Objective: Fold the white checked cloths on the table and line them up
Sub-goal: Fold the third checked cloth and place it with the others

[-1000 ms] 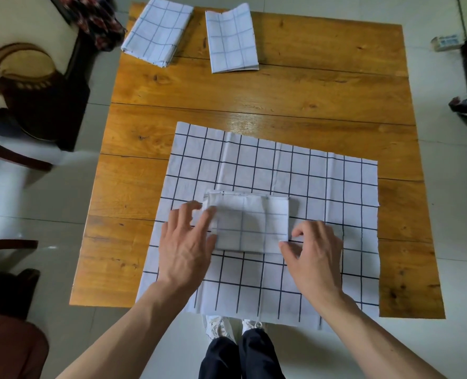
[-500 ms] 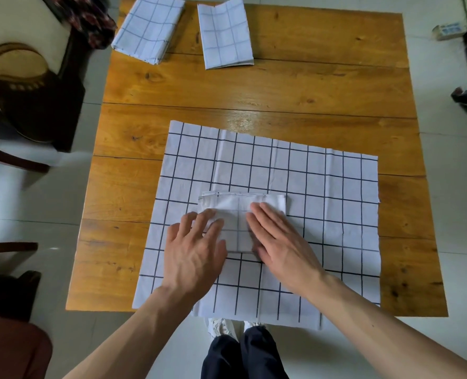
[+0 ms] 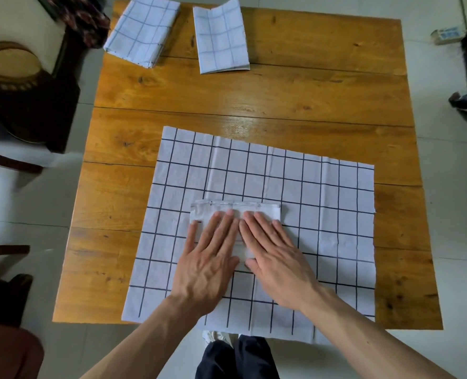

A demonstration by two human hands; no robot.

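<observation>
At the far left edge of the wooden table [image 3: 254, 91], a folded checked cloth [image 3: 142, 30] lies askew with one corner past the table edge, and just to its right a second folded cloth [image 3: 220, 36] lies near the far edge, apart from the first. Nearer the person, a large unfolded checked cloth [image 3: 322, 214] is spread flat across the table, its near edge hanging over the table edge. On top of it, left of its centre, sits a small folded cloth [image 3: 259, 210], a white rectangle with only faint grid lines showing. The left hand [image 3: 207, 258] lies palm down on the left part of this small folded cloth, fingers [image 3: 221, 222] straight, held together and pointing away from the person, the tips stopping short of its far edge. The right hand [image 3: 273, 258] lies just beside it, flat on the right part, fingers likewise extended and angled slightly leftward, so that the two index fingers nearly touch. Neither hand grips anything; both press flat with open palms. A strip of the small cloth shows beyond the fingertips and a sliver between the hands. Half a second ago the left hand lay further left and nearer, partly off the small cloth; a second ago both hands pinched its near corners with curled fingers.
</observation>
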